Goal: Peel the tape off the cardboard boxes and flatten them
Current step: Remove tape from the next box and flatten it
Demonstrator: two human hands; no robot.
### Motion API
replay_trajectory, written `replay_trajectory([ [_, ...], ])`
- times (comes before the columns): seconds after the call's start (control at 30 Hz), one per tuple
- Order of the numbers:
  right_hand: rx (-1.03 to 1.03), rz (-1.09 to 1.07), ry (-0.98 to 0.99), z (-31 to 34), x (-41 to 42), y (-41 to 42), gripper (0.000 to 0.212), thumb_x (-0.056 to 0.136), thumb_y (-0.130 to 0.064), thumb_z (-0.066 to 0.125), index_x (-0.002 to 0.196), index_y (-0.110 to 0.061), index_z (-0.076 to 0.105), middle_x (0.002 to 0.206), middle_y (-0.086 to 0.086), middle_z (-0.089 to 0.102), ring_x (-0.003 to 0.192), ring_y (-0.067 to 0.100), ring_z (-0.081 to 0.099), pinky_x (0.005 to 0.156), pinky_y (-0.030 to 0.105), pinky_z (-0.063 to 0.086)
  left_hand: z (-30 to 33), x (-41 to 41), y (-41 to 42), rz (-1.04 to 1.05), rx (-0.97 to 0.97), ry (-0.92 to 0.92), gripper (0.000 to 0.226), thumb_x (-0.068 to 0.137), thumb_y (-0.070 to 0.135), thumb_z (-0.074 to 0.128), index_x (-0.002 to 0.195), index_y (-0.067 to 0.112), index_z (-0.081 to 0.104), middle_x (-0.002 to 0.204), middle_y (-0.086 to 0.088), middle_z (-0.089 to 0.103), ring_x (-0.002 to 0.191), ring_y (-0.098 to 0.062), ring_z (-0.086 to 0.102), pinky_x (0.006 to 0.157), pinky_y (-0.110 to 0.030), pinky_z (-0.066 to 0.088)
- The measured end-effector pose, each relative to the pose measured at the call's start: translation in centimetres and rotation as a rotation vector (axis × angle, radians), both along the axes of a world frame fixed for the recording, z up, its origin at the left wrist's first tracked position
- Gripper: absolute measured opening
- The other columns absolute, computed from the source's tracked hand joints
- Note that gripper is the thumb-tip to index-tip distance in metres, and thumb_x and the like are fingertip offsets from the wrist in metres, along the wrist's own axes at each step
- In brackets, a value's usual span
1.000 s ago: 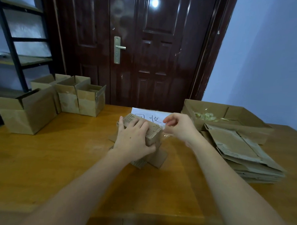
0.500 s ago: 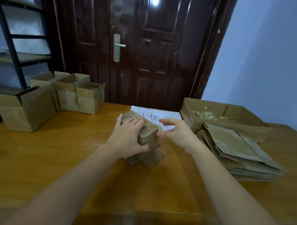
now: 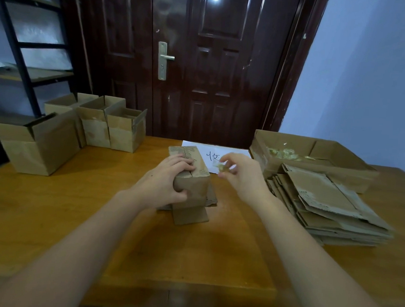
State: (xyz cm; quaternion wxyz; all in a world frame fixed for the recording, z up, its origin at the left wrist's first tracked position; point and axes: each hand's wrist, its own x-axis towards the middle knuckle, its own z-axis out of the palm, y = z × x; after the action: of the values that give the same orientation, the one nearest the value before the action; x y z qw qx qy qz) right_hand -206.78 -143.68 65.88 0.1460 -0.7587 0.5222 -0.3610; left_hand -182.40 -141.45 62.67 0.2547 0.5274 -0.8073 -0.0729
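Right hand (image 3: pixel 240 176) now lifted off box (image 3: pixel 191 183), pinching tape wad (image 3: pixel 222 167); left hand (image 3: pixel 165 184) gripping box.

From where I watch, the right hand (image 3: pixel 241 172) has come away from the small box (image 3: pixel 191 176) at the centre of the frame: a second ago its fingers were at the box's right edge, half a second ago touching it, and now it hangs just to the right, apart from the cardboard. It now pinches a crumpled wad of clear tape (image 3: pixel 222 166) between thumb and fingertips. The box has turned under the left hand (image 3: pixel 165 186), so its near end face now points toward me. More of the white paper (image 3: pixel 214 154) behind is covered.
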Motion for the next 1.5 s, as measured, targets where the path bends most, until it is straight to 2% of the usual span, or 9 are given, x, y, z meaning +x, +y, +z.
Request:
replay_trajectory([
  [0.17,0.065,0.215,0.033,-0.5,1.2,0.1,0.039,0.088,-0.001,0.069,0.122,-0.020,0.073,0.118,-0.002,0.053,0.104,0.016,0.061,0.094,0.029,0.053,0.0,0.0,0.3,0.010,-0.010,0.023,0.069,0.084,0.037,0.078,0.146,0.032,0.049,0.158,0.019,0.038,0.153,0.002,0.012,0.123,-0.033,0.022],
  [0.3,0.149,0.223,0.052,-0.8,0.8,-0.6,0.049,0.095,-0.003,0.061,0.131,-0.035,0.066,0.111,-0.005,0.057,0.098,0.015,0.063,0.083,0.027,0.057,0.1,0.0,0.4,-0.001,-0.009,0.036,0.069,0.084,0.037,0.078,0.146,0.032,0.050,0.158,0.019,0.038,0.153,0.002,0.011,0.123,-0.034,0.024],
  [0.57,0.073,-0.113,-0.094,-0.4,-3.9,-5.8,0.006,0.089,-0.034,0.075,0.094,-0.031,0.071,0.113,0.002,0.066,0.089,0.013,0.064,0.078,0.027,0.047,-0.2,0.0,0.3,0.013,0.000,0.047,0.069,0.083,0.038,0.078,0.145,0.037,0.048,0.159,0.025,0.033,0.152,0.007,0.006,0.123,-0.039,0.029],
  [0.7,-0.030,-0.411,-0.194,2.4,-7.6,-8.2,0.044,0.091,-0.016,0.067,0.134,-0.016,0.057,0.115,0.003,0.068,0.102,0.021,0.064,0.091,0.037,0.053,-0.3,-0.3,0.2,0.030,-0.011,0.037,0.070,0.084,0.041,0.078,0.146,0.039,0.046,0.159,0.024,0.033,0.149,0.009,0.005,0.123,-0.039,0.027],
  [0.8,-0.030,-0.500,-0.251,3.4,-10.2,-10.2,0.044,0.089,-0.013,0.068,0.125,-0.025,0.045,0.094,0.002,0.068,0.086,0.021,0.066,0.074,0.037,0.055,-0.3,-0.5,0.3,0.031,-0.024,0.042,0.070,0.084,0.041,0.078,0.146,0.038,0.047,0.159,0.022,0.035,0.152,0.004,0.008,0.122,-0.038,0.027],
  [1.03,0.006,-0.660,-0.067,2.7,-13.6,-14.5,0.019,0.087,0.002,0.060,0.091,-0.016,0.061,0.118,0.017,0.059,0.090,0.026,0.057,0.078,0.034,0.048,-0.4,-0.7,0.3,0.051,-0.036,0.025,0.072,0.084,0.044,0.076,0.148,0.038,0.045,0.159,0.023,0.034,0.151,0.007,0.006,0.119,-0.035,0.032],
  [1.23,0.202,-0.616,0.144,0.9,-14.7,-15.2,0.038,0.097,-0.002,0.044,0.124,-0.014,0.069,0.123,0.013,0.066,0.106,0.033,0.063,0.089,0.040,0.056,-0.5,-0.6,0.3,0.052,-0.043,0.023,0.072,0.084,0.047,0.075,0.148,0.040,0.044,0.157,0.027,0.034,0.144,0.015,0.001,0.117,-0.034,0.034],
  [1.4,0.241,-0.704,0.476,0.3,-14.6,-15.4,0.032,0.100,-0.014,0.045,0.124,-0.017,0.067,0.136,0.013,0.047,0.127,0.035,0.036,0.100,0.046,0.038,-0.5,-0.6,0.4,0.041,-0.048,0.037,0.072,0.083,0.047,0.075,0.147,0.039,0.045,0.157,0.026,0.035,0.147,0.012,0.005,0.115,-0.035,0.036],
  [1.5,0.275,-0.676,0.478,0.6,-14.8,-15.4,0.031,0.100,-0.016,0.046,0.123,-0.019,0.067,0.128,0.010,0.055,0.119,0.032,0.044,0.094,0.046,0.036,-0.6,-0.5,0.4,0.039,-0.050,0.039,0.071,0.082,0.048,0.074,0.147,0.039,0.045,0.156,0.027,0.035,0.149,0.010,0.006,0.117,-0.036,0.036],
])
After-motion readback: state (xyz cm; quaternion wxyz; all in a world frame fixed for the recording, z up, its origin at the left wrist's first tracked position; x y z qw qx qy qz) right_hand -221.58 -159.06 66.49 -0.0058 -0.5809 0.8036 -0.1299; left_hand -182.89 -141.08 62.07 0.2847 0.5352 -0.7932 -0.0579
